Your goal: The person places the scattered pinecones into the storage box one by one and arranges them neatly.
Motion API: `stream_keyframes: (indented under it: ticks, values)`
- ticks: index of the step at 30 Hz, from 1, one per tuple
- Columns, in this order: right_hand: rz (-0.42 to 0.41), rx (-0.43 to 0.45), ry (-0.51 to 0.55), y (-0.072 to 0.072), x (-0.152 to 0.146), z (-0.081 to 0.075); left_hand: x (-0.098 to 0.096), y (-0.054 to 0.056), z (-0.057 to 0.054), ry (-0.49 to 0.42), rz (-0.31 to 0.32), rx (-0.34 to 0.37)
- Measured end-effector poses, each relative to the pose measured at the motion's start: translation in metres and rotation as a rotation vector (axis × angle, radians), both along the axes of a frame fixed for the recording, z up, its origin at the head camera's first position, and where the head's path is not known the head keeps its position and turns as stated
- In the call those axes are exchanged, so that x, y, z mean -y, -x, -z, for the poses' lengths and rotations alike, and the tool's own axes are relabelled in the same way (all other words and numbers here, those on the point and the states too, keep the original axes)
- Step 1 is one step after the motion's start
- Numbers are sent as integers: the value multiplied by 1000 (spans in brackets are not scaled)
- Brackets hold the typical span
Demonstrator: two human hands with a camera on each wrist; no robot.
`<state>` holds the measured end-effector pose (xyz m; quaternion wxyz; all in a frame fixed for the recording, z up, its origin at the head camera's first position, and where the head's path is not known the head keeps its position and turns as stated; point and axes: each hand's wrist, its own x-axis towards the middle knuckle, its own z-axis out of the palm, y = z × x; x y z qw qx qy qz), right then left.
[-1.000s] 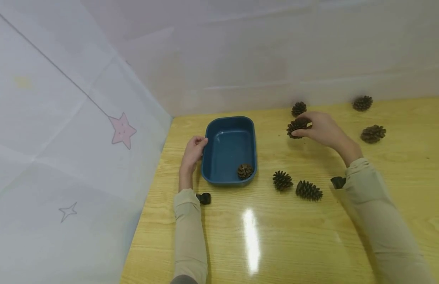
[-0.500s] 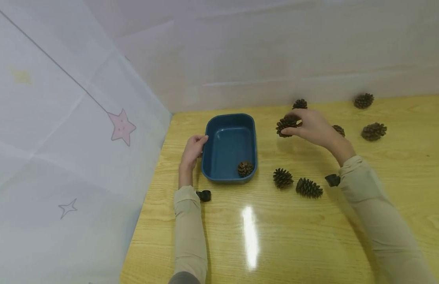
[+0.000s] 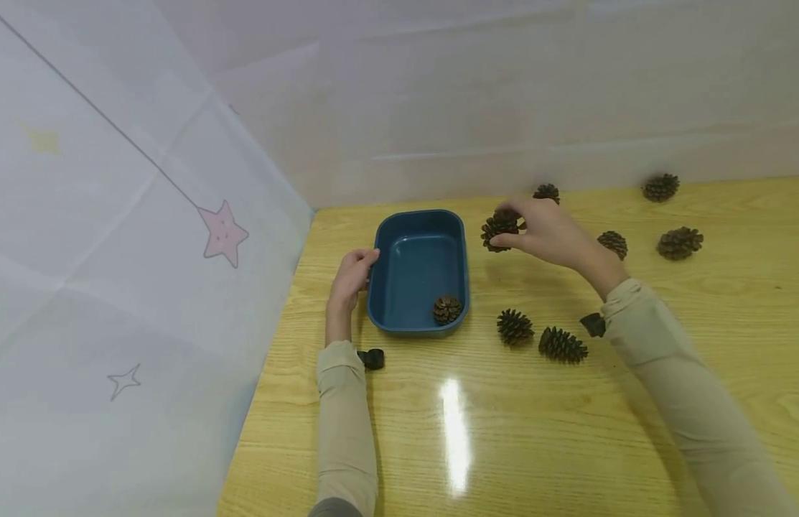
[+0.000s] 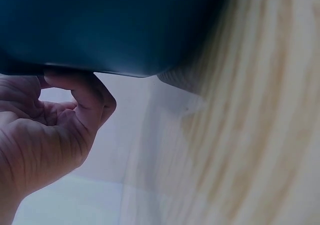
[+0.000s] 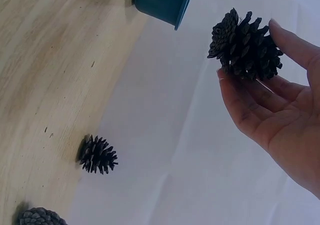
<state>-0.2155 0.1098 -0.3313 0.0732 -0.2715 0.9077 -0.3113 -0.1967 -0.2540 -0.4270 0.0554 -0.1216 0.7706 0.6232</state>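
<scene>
A dark brown pine cone (image 3: pixel 500 231) is pinched between the thumb and fingers of my right hand (image 3: pixel 546 231), held above the table just right of the blue rectangular tub (image 3: pixel 417 334). In the right wrist view this pine cone (image 5: pixel 246 46) lies on its side between thumb and fingertips. My left hand (image 3: pixel 354 276) grips the tub's left rim, thumb on top. The left wrist view has its curled fingers (image 4: pixel 95 97) against the tub wall (image 4: pixel 100 30). One pine cone (image 3: pixel 447 309) rests in the tub's near right corner.
Two pine cones, one rounder (image 3: pixel 515 327) and one longer (image 3: pixel 563 345), lie right of the tub on the wooden table (image 3: pixel 399 431). Farther back sit several more, including one (image 3: pixel 546 192) near the wall and one (image 3: pixel 612 244) beside my right wrist. White sheeting (image 3: pixel 438 108) borders the back and left.
My right hand has carried its pine cone leftward toward the tub, uncovering another pine cone behind the wrist. The left hand and tub have stayed in place.
</scene>
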Motion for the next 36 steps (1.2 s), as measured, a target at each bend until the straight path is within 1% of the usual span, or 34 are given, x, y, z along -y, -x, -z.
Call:
stream_keyframes:
  ticks: [9,15,21,36]
  values:
    - [-35,-35,22,0,6,-2,-2,0,0,-1,-8,1]
    - [-38,-28,19,0,10,-4,-2,1,0,3,-27,6]
    - [-47,-27,34,0,13,-4,-1,1,-1,10,-20,13]
    - [-65,-41,40,0,20,-4,0,1,0,6,-16,19]
